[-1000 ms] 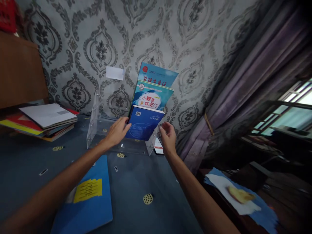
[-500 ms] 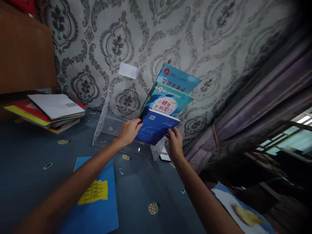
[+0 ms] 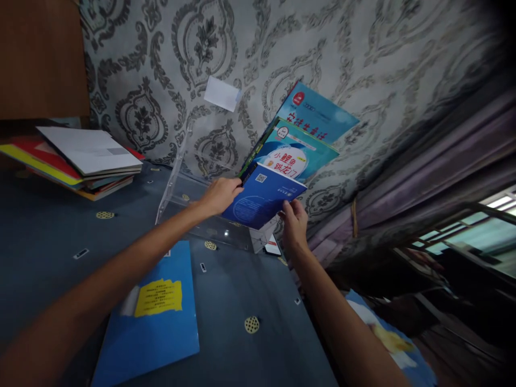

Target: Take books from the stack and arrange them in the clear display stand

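Between my two hands a dark blue book (image 3: 264, 199) leans in the front tier of a clear acrylic book rack (image 3: 213, 228). My left hand (image 3: 221, 194) is closed on its left edge, and my right hand (image 3: 295, 220) pinches its right edge. Behind it stand a teal book with a white oval on its cover (image 3: 310, 153) and, further back, a light blue book (image 3: 326, 115). The rack's left part holds no books. A bright blue book with a yellow patch (image 3: 161, 338) lies flat on the table, partly under my left forearm.
A pile of books (image 3: 88, 156) sits at the left by a wooden cabinet (image 3: 44, 59). Patterned wallpaper backs the rack, with a white label (image 3: 222, 94) above it. A phone (image 3: 273, 246) lies by the rack's right end. Curtains (image 3: 363, 193) hang at the right.
The camera view has shifted and tilted a little. Both hands keep hold of the dark blue book, which sits at nearly the same place in the rack.
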Tool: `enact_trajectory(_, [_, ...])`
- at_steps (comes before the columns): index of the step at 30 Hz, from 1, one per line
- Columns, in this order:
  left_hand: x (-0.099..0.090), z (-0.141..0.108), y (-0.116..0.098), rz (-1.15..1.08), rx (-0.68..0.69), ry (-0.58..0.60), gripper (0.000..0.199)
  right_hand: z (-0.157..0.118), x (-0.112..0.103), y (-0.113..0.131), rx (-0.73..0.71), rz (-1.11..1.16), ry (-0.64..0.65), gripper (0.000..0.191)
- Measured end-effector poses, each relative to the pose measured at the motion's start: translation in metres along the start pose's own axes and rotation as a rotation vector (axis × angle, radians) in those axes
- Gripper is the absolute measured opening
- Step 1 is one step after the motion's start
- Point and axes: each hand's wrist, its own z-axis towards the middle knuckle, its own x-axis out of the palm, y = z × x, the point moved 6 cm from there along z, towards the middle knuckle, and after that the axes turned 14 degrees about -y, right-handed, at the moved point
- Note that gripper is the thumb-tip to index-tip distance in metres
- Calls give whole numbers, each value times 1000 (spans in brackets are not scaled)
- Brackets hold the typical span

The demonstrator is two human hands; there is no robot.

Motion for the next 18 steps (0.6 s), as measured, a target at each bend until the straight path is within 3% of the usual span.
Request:
enact_trajectory(14, [-13,8,-12,245,51,178,26,14,7,-2,-71,-38,25,35])
enact_trajectory(18, [-12,9,-13,291,57,197,29,18,9,-3,-157,-97,67,35])
